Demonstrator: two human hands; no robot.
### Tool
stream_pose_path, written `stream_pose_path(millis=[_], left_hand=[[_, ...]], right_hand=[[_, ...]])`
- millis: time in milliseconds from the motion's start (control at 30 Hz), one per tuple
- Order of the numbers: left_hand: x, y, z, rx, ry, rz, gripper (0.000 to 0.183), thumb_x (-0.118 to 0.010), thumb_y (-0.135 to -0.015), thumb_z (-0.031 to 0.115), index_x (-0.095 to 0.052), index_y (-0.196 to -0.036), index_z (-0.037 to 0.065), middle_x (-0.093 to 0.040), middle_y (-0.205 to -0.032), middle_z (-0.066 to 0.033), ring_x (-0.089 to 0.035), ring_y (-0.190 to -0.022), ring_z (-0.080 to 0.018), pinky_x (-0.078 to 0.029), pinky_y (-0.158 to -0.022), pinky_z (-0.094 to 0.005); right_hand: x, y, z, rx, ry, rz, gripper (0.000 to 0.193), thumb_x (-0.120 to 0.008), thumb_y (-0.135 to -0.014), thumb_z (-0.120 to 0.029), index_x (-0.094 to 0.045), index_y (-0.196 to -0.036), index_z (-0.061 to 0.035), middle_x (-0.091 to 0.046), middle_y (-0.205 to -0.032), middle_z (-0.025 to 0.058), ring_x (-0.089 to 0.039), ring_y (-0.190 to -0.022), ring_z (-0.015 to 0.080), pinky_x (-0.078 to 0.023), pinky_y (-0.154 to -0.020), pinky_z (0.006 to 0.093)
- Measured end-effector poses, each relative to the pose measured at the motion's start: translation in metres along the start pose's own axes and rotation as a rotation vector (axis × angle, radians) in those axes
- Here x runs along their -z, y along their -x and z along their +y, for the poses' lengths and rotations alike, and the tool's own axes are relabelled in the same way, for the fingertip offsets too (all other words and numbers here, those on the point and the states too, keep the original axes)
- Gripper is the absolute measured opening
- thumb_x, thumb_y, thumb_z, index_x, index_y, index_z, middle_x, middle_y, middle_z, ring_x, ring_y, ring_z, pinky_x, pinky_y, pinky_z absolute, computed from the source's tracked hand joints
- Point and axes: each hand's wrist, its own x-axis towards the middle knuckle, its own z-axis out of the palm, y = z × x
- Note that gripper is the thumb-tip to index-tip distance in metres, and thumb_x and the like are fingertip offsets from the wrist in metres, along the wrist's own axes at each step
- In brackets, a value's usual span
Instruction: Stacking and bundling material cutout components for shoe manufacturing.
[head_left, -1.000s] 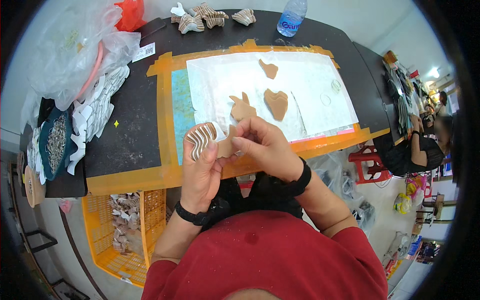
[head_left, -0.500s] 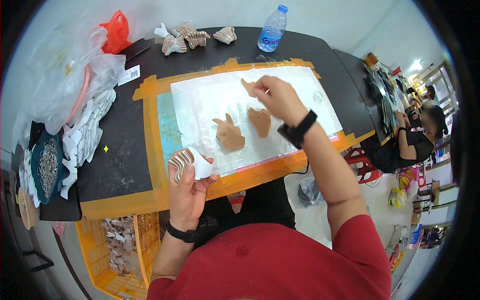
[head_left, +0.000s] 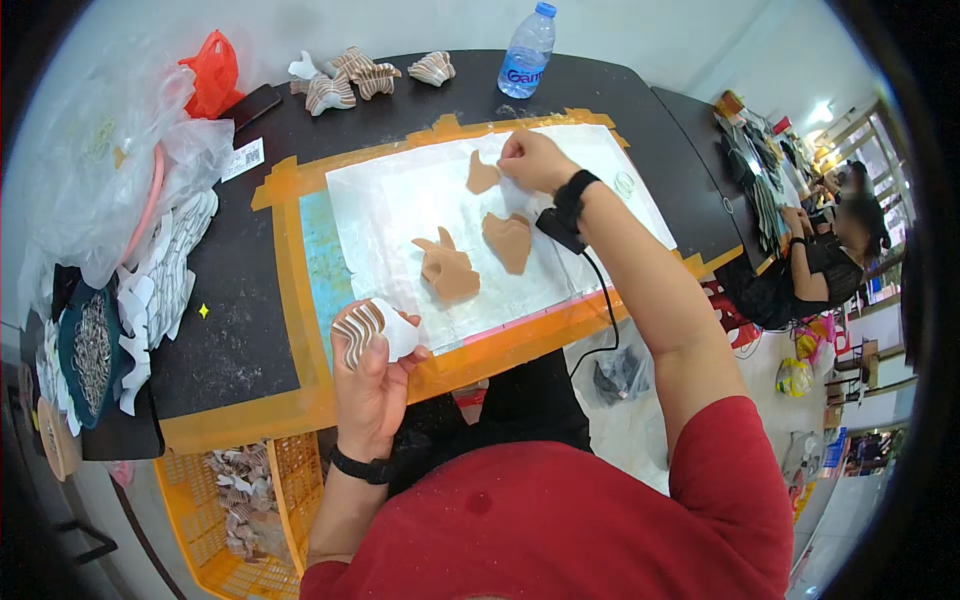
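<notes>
My left hand [head_left: 372,385] is closed around a curved stack of pieces [head_left: 362,332] edged in brown and white stripes, its outer face plain white. My right hand [head_left: 538,160] is over the upper part of the white sheet, thumb and forefinger pinched; whatever lies between them is too small to make out. Just left of those fingertips lies a small tan cut piece [head_left: 482,177]. Two larger tan shapes, a shield-like piece [head_left: 508,243] and a pronged piece [head_left: 449,270], rest lower on the white sheet [head_left: 385,200].
Orange tape [head_left: 285,290] borders the work area. Striped stacks [head_left: 330,92] and a water bottle [head_left: 527,52] stand at the back. Plastic bags [head_left: 130,140] and a teal tray of metal bits [head_left: 92,350] crowd the left. A black cable [head_left: 611,320] hangs from my right wrist. Below is a yellow crate [head_left: 290,500].
My right hand has turned and its fingers have come clear of the small tan piece, which now shows fully. My left hand keeps the striped stack. The whole view has shifted slightly.
</notes>
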Motion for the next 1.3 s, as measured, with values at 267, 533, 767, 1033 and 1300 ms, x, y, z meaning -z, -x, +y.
stream_pose_path(millis=[267,533,767,1033,1300], left_hand=[[-0.003,0.000,0.002,-0.004,0.009,0.000,0.048,-0.070,-0.094,0.023,-0.044,-0.133,0.014,-0.060,-0.116,-0.0107,-0.062,-0.111,-0.0256,-0.061,-0.080,-0.0366],[-0.004,0.004,0.001,-0.042,-0.029,0.015,0.049,-0.071,-0.093,0.022,-0.044,-0.133,0.013,-0.061,-0.116,-0.0113,-0.062,-0.112,-0.0257,-0.061,-0.080,-0.0364],[-0.001,0.007,0.000,-0.043,0.025,-0.014,0.046,-0.068,-0.094,0.012,-0.044,-0.134,0.013,-0.061,-0.118,-0.0113,-0.062,-0.114,-0.0272,-0.061,-0.082,-0.0383],[-0.004,0.007,-0.001,-0.088,-0.057,-0.031,0.044,-0.068,-0.095,0.019,-0.045,-0.131,0.012,-0.061,-0.116,-0.0123,-0.062,-0.111,-0.0254,-0.061,-0.082,-0.0364],[-0.002,0.009,-0.001,-0.101,-0.079,-0.019,0.045,-0.069,-0.094,0.021,-0.045,-0.132,0.013,-0.061,-0.116,-0.0115,-0.062,-0.112,-0.0249,-0.060,-0.082,-0.0360]], right_hand=[[0.043,0.047,-0.011,0.046,-0.349,0.045,0.015,-0.072,-0.088,-0.017,-0.062,-0.090,-0.0058,-0.060,-0.083,-0.0014,-0.056,-0.074,0.0081,-0.046,-0.065,0.0241],[-0.012,0.010,-0.033,-0.090,0.224,-0.030,0.034,-0.073,-0.081,-0.035,-0.068,-0.091,-0.0028,-0.070,-0.090,0.0173,-0.067,-0.084,0.0295,-0.054,-0.075,0.0373],[-0.021,0.001,-0.027,-0.030,0.133,-0.025,0.025,-0.074,-0.079,-0.025,-0.068,-0.091,-0.0040,-0.071,-0.092,0.0155,-0.067,-0.087,0.0283,-0.054,-0.076,0.0369],[-0.015,0.004,-0.030,-0.023,0.100,-0.084,0.026,-0.075,-0.079,-0.023,-0.066,-0.095,-0.0050,-0.069,-0.092,0.0137,-0.066,-0.086,0.0239,-0.053,-0.076,0.0345],[0.045,0.062,-0.042,0.107,-0.493,-0.168,0.019,-0.069,-0.089,-0.011,-0.063,-0.105,-0.0022,-0.062,-0.091,0.0011,-0.059,-0.085,0.0087,-0.048,-0.076,0.0229]])
